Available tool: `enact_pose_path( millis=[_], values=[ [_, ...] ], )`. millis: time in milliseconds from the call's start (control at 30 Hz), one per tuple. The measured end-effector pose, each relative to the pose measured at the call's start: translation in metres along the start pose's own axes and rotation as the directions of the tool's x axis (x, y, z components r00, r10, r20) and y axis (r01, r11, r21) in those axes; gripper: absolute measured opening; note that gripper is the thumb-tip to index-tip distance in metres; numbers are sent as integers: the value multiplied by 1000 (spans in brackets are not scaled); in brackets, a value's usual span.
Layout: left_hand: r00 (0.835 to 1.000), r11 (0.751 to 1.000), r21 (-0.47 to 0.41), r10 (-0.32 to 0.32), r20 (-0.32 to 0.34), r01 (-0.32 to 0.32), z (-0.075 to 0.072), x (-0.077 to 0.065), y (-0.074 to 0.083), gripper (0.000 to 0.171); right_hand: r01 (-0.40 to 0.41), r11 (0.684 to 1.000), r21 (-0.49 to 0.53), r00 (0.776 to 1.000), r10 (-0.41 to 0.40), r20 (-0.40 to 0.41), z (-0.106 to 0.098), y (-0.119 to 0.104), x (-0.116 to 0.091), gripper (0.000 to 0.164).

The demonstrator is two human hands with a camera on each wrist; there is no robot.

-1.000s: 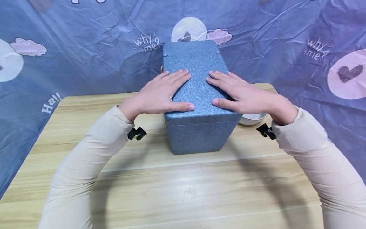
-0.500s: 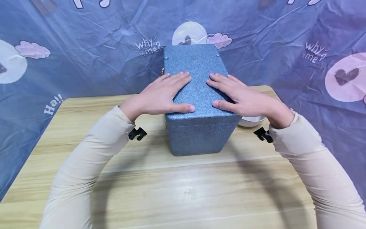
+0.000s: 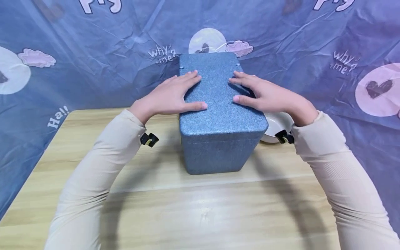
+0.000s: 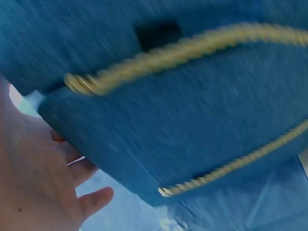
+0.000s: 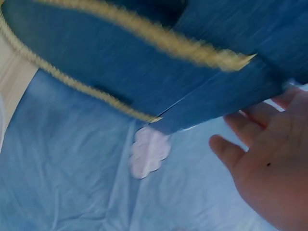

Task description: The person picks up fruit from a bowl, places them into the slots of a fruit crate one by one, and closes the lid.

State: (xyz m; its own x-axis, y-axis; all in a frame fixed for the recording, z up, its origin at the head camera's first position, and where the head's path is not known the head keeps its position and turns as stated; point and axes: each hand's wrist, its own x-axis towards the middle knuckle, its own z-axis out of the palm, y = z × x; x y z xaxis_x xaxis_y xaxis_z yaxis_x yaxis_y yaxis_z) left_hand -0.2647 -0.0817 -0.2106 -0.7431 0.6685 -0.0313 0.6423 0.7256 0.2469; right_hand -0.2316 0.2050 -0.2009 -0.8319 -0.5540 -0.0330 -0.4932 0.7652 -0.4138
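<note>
A grey-blue speckled foam box (image 3: 223, 119), its lid on, stands lengthwise on the table. My left hand (image 3: 167, 97) is over the left edge of the lid, fingers straight and thumb apart. Mirroring it, my right hand (image 3: 273, 95) is over the right edge with extended fingers. Whether the fingertips touch the lid or hover just above it, I cannot tell. Both wrist views are blurred. A yellow twisted rope (image 4: 192, 53) runs along the box's side in the left wrist view, and a similar rope (image 5: 159, 41) shows in the right one. Neither hand grips anything.
A white bowl (image 3: 275, 123) stands close to the box's right side, partly covered by the right hand and wrist. The wooden table (image 3: 150, 215) extends in front and to the left. A blue printed cloth (image 3: 118, 66) hangs behind the table.
Both hands have shifted farther back over the box, possibly lifting, so more of the lid's near end shows. The view has tilted slightly upward. The lid is still on.
</note>
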Motion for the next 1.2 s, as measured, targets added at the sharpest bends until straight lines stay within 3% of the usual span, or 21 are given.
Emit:
enact_pose_path(
  millis=[233, 533, 733, 933, 1200],
  values=[
    [997, 998, -5, -61, -37, 61, -5, 20, -25, 89, -81, 997, 5, 997, 82, -14, -8, 24, 31, 63],
    [996, 995, -59, -86, -27, 84, -5, 39, -45, 87, -116, 988, 100, 993, 119, -21, -7, 44, 49, 64],
    [994, 993, -57, -105, -28, 103, -2, 44, -49, 86, -131, 978, 162, 991, 136, -18, -6, 51, 56, 66],
    [994, 993, -45, -113, -4, 112, -1, 44, -50, 86, -146, 977, 156, 989, 145, 17, -5, 52, 57, 66],
    [994, 989, -101, -112, 2, 111, 2, 46, -52, 86, -171, 974, 149, 984, 162, 68, -8, 52, 59, 68]
  ],
)
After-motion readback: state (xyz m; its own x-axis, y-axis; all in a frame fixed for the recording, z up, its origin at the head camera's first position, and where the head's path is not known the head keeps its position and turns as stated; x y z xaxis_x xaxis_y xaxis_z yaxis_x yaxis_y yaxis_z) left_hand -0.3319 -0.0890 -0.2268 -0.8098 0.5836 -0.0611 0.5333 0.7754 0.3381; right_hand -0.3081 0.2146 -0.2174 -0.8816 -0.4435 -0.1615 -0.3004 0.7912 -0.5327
